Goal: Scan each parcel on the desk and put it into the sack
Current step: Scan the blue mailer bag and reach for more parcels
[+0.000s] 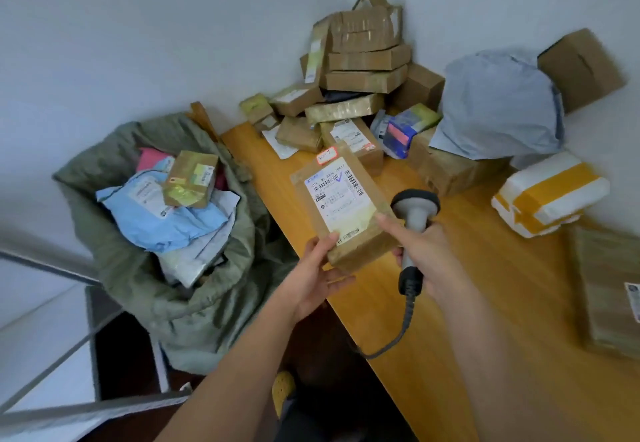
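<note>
Between our hands, above the desk (467, 289) edge, we grip the parcel (346, 206) with our left hand (313, 273); our right hand (420, 251) clasps the scanner (414, 213), the sack (138, 233) lying left of both.
</note>
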The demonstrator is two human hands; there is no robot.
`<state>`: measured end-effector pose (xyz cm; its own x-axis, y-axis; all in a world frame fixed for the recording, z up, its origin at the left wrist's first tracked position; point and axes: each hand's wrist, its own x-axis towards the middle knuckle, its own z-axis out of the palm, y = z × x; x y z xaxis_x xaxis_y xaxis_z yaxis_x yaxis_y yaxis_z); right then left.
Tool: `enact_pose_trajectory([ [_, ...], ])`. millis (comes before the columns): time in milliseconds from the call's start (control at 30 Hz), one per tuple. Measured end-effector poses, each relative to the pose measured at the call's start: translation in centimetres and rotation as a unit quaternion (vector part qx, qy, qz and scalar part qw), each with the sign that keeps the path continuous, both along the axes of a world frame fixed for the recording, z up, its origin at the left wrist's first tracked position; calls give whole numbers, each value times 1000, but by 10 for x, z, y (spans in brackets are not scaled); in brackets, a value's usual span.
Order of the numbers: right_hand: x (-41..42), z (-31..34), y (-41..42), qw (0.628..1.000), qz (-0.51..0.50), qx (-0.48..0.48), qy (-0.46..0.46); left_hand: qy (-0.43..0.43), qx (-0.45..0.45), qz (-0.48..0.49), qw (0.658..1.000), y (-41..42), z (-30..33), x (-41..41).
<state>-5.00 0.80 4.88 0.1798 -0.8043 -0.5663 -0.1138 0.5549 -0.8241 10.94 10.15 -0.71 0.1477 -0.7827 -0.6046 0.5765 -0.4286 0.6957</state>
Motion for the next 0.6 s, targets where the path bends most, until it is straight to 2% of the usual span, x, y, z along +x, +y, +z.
enact_pose_trajectory([
  [100, 48, 6, 9, 1000, 8, -10, -4, -1, -23, 21, 1000, 16, 2, 50],
  [167, 86, 10, 15, 1000, 18, -13, 0, -51, 6, 121, 991, 26, 0, 92],
  [200, 106, 12, 19, 1000, 24, -11, 2, -112, 41, 181, 976, 33, -5, 117],
  [300, 173, 17, 33, 999, 48, -13, -1, -349, 191, 282, 873, 65, -27, 200],
  [367, 220, 19, 46, 998, 69, -11, -3, -404, 296, 291, 815, 92, -39, 248],
  [433, 262, 19, 62, 996, 94, -3, -11, -400, 403, 284, 773, 115, -46, 289],
  [500, 298, 16, 75, 993, 118, 5, -19, -360, 478, 285, 749, 131, -59, 324],
  [533, 312, 13, 81, 991, 130, 6, -23, -329, 492, 284, 754, 139, -67, 337],
  [600, 335, 6, 90, 988, 153, -2, -21, -235, 475, 298, 794, 151, -82, 354],
])
